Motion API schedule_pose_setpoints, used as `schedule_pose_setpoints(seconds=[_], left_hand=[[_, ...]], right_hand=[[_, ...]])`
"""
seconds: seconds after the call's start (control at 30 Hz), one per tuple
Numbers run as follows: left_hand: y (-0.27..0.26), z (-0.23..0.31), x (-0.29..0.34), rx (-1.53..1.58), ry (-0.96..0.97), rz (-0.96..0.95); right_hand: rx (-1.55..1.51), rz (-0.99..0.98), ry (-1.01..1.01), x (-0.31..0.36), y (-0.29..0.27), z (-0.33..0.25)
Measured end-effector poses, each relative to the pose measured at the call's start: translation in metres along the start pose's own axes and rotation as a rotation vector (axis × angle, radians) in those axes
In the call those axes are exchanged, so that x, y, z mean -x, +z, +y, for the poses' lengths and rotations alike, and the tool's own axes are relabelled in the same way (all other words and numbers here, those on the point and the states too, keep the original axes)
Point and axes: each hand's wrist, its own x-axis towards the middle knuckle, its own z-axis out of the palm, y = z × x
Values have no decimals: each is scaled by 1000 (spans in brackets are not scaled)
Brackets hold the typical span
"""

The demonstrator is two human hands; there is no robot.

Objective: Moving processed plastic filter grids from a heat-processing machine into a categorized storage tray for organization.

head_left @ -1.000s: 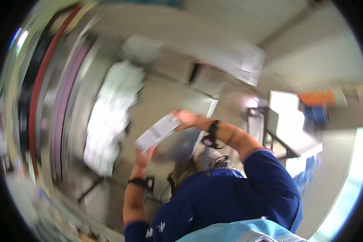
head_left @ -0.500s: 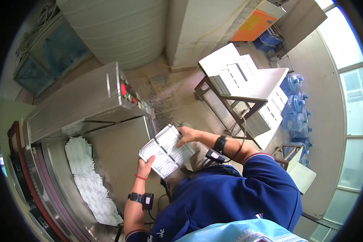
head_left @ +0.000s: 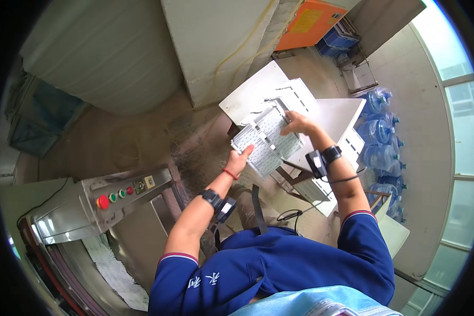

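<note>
Between my two hands is a thick stack of white sheets (head_left: 264, 149) marked with rows of small dark dashes and a pale band across the middle. My left hand (head_left: 239, 160) grips its near left edge, thumb on top. Closed on the far right edge is my right hand (head_left: 300, 124), also with its thumb over the top. The stack is slightly tilted and overlaps the white tabletop (head_left: 242, 95) in view; whether it touches the table I cannot tell. Behind it lie similar white sheets (head_left: 299, 90) with dark slots.
A metal machine with a red button and other controls (head_left: 126, 193) stands at the left, with white sheets (head_left: 113, 271) lying along it. An upright white board (head_left: 338, 113) divides the table. Blue water bottles (head_left: 378, 131) line the right wall. A cable (head_left: 321, 203) hangs near my right forearm.
Both hands have carried the stack right and away from me, from beside the machine to over the white table. The view has turned, bringing the machine's controls into sight.
</note>
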Motion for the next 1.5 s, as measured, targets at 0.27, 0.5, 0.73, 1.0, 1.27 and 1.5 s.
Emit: schedule_pose_setpoints(seconds=[0.27, 0.5, 0.73, 1.0, 1.27, 1.5], left_hand=[[68, -49, -118, -626, -252, 128], [87, -105, -160, -411, -356, 231], [91, -92, -141, 158, -324, 308], [85, -99, -143, 48, -451, 480], [103, -104, -150, 404, -406, 389], [101, -116, -155, 332, -375, 663]], right_hand=[[59, -56, 75, -124, -55, 117], [90, -19, 50, -176, -49, 169], [-34, 55, 102, -177, -17, 143], [-89, 243, 200, -178, 0, 125], [-80, 265, 318, -182, 11, 142], [-93, 197, 280, -187, 9, 125]])
